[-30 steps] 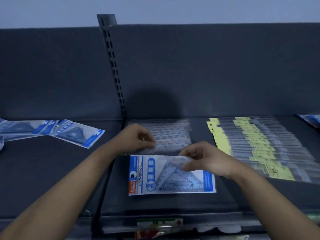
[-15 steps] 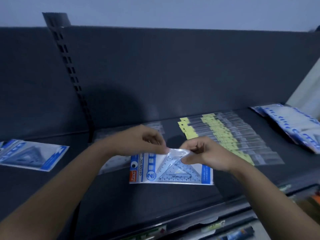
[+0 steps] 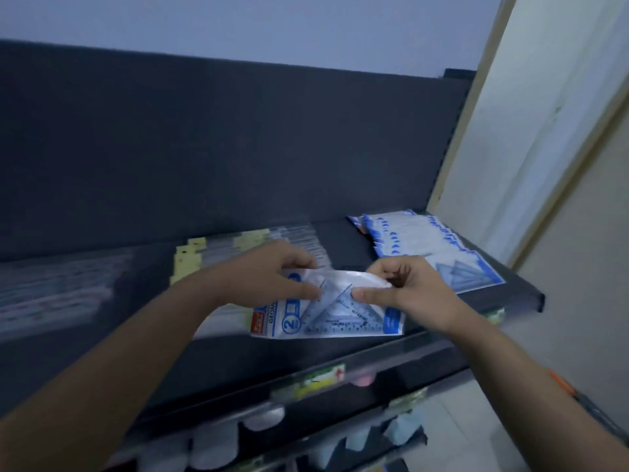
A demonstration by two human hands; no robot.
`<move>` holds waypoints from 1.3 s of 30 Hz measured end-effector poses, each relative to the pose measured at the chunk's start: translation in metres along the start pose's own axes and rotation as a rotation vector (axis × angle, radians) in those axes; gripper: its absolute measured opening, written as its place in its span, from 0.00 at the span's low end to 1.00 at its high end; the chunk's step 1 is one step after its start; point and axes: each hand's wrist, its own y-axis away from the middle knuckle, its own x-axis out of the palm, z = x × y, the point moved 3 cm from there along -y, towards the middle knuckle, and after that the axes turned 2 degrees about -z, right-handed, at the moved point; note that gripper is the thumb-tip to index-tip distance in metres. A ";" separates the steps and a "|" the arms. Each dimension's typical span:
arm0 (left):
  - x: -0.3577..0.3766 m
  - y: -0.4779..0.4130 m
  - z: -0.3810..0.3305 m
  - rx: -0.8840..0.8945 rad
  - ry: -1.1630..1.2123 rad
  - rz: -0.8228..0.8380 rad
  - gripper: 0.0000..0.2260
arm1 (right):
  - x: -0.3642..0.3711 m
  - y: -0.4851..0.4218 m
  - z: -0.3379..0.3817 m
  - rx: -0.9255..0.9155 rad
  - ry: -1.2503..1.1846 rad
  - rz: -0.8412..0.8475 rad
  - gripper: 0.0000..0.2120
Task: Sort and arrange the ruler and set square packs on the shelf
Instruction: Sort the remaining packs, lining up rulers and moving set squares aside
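Note:
A blue-and-white set square pack hangs just above the dark shelf, its top edge folded over. My left hand pinches its upper left part and my right hand pinches its upper right edge. Behind my left hand lies a fanned row of clear ruler packs with yellow headers. A stack of matching set square packs lies at the shelf's right end. More clear ruler packs lie blurred on the left.
The shelf's dark back panel rises behind the packs. A pale wall with a wooden trim bounds the right end. Below the front edge, price labels and lower shelves with pale items are visible.
The view has swung to the right, bringing the stack of set square packs and the wall into sight. Both hands have carried the pack rightward along the shelf while keeping hold of it.

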 end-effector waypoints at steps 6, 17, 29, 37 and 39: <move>0.079 -0.077 -0.065 -0.124 0.190 -0.037 0.04 | -0.126 0.013 -0.047 -0.028 0.083 0.006 0.06; 0.131 -0.187 -0.073 -0.235 -0.076 -0.095 0.09 | -0.219 -0.034 -0.101 0.070 0.390 -0.051 0.09; 0.137 -0.209 -0.063 -0.372 -0.445 -0.112 0.38 | -0.219 -0.075 -0.140 -0.038 0.625 0.203 0.15; 0.140 -0.209 -0.084 -0.593 -0.428 -0.124 0.36 | -0.218 -0.086 -0.145 -0.232 0.704 0.353 0.13; 0.140 -0.207 -0.095 -0.605 -0.509 -0.135 0.33 | -0.217 -0.089 -0.140 -0.307 0.833 0.360 0.16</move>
